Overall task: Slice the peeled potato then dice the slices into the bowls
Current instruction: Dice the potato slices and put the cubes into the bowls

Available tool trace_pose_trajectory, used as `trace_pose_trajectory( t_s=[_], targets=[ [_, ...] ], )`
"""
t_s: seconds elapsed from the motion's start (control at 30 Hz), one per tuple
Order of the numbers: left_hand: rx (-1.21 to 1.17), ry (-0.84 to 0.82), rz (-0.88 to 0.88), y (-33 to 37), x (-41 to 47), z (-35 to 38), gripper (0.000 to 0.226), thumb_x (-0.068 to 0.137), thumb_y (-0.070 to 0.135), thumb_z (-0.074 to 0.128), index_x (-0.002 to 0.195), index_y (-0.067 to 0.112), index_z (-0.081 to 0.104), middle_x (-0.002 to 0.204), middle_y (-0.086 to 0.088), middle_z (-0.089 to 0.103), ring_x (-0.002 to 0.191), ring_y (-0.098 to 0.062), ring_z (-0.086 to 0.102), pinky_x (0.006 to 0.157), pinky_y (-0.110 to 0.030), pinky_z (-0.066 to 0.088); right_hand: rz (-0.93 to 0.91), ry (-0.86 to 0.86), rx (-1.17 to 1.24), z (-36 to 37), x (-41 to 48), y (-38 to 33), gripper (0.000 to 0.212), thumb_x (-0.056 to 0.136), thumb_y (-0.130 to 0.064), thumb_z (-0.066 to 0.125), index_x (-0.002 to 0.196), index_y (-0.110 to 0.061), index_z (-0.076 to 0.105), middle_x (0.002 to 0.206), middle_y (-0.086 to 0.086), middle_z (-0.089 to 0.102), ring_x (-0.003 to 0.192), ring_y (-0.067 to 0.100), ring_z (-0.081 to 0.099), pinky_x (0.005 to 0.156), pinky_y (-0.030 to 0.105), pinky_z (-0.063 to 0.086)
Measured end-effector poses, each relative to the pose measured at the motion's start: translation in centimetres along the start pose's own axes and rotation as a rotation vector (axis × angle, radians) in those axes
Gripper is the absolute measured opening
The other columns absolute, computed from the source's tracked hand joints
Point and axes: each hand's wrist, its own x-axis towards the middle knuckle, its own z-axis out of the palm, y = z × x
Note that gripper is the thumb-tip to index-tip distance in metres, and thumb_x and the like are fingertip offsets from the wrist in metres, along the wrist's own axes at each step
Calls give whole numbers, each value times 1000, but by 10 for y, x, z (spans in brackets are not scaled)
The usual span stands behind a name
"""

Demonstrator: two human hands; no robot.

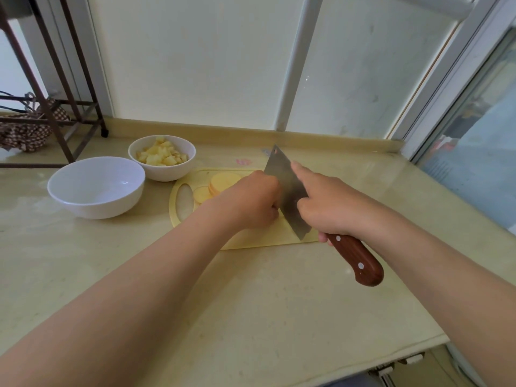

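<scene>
Over a pale yellow cutting board, the right hand grips a wooden-handled steel cleaver; the left hand curls beside it, hold hidden; round potato slices lie on the board

Head cam, fwd-down, close over counter

Beige countertop below pale window blinds
</scene>
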Motion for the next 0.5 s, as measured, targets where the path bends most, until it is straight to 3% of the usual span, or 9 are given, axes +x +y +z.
trace_pose_trajectory(
  t_s=[0.2,0.27,0.37,0.5],
  targets=[
    [-4,-1,-17,3,-1,-2,25,83,9,57,59,18,56,64,-1,57,66,-21,52,59,-31,45,23,39,23,6,37,-14,92,90,-5,39,164,-41,-4,92,10,69,60,24,70,55,35,61],
    [-21,-1,-18,3,-2,-5,18,83,9,57,69,13,67,68,-1,61,67,-20,53,62,-31,47,24,53,90,5,46,-12,91,89,-2,38,164,-41,2,99,7,64,58,23,69,51,34,60],
    [-19,2,-3,2,-4,-6,17,83,9,56,76,10,72,67,0,62,64,-16,48,62,-33,47,25,85,237,-1,50,2,80,89,0,34,159,-39,27,103,8,60,47,20,63,46,30,52],
    [-18,-13,-11,0,-5,-7,18,80,4,55,69,5,69,69,-7,64,63,-16,47,65,-37,51,75,185,421,-14,41,36,78,93,-1,40,160,-39,29,96,10,60,42,19,60,44,31,52]
  ],
)
